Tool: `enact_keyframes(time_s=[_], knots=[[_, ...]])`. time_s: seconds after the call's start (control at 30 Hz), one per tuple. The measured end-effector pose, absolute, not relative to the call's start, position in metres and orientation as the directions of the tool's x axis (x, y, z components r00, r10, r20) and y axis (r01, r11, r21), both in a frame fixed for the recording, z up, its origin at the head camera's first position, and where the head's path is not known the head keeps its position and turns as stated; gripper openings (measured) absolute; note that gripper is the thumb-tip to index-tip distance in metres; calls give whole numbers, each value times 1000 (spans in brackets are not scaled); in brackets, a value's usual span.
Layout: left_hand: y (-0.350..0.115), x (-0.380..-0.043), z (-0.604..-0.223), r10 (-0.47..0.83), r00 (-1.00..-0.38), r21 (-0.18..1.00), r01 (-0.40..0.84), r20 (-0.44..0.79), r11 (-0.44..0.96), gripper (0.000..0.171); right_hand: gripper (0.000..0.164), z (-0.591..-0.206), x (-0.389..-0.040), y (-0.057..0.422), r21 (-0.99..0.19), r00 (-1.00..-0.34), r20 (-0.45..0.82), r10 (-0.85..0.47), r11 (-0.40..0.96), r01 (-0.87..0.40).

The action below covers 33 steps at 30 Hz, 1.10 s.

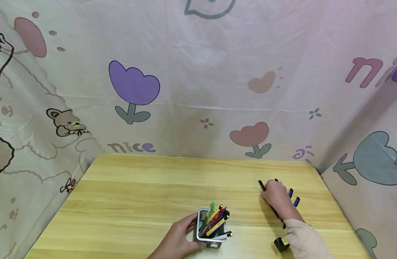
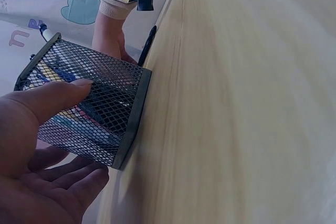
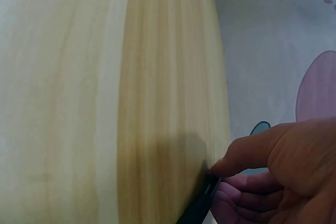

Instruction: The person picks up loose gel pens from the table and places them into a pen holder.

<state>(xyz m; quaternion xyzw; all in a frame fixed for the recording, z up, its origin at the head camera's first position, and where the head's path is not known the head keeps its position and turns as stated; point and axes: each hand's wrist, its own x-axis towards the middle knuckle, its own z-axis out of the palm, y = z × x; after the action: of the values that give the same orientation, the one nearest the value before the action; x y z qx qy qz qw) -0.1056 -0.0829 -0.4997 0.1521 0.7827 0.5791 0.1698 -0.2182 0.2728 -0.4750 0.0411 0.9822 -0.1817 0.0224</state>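
Observation:
My left hand (image 1: 179,235) grips a black wire-mesh pen holder (image 2: 113,106), thumb on one side and fingers on the other. Pens stand in it: a green pen (image 1: 212,207), yellow ones, a red one, and a white pen (image 1: 222,236) leaning out at the front. To the right, my right hand (image 1: 275,194) reaches down to the table among several pens lying there. Its thumb and fingers pinch a black pen (image 3: 198,208), whose far part falls outside the right wrist view. Two blue-ended pens (image 1: 296,201) lie beside the wrist, partly covered by the arm.
The wooden table (image 1: 137,201) meets a printed cloth backdrop (image 1: 198,72) at its back and sides. A small black device (image 1: 281,244) with a yellow label is at the right sleeve's cuff.

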Motion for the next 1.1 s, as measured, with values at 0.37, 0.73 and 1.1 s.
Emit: enact_keyframes(time_s=[0.37,0.73,1.1], knots=[[-83,-106,-498,432,-896,956,28,-105,292,88,52,-471,-216,272,-377,-994,-65,87,920,105],[-84,-106,-499,429,-897,957,23,-108,289,88,17,-458,-208,268,-359,-996,54,71,932,47],[-85,-104,-500,432,-899,960,48,-79,276,88,22,-437,-192,252,-451,-990,138,39,892,-28]])
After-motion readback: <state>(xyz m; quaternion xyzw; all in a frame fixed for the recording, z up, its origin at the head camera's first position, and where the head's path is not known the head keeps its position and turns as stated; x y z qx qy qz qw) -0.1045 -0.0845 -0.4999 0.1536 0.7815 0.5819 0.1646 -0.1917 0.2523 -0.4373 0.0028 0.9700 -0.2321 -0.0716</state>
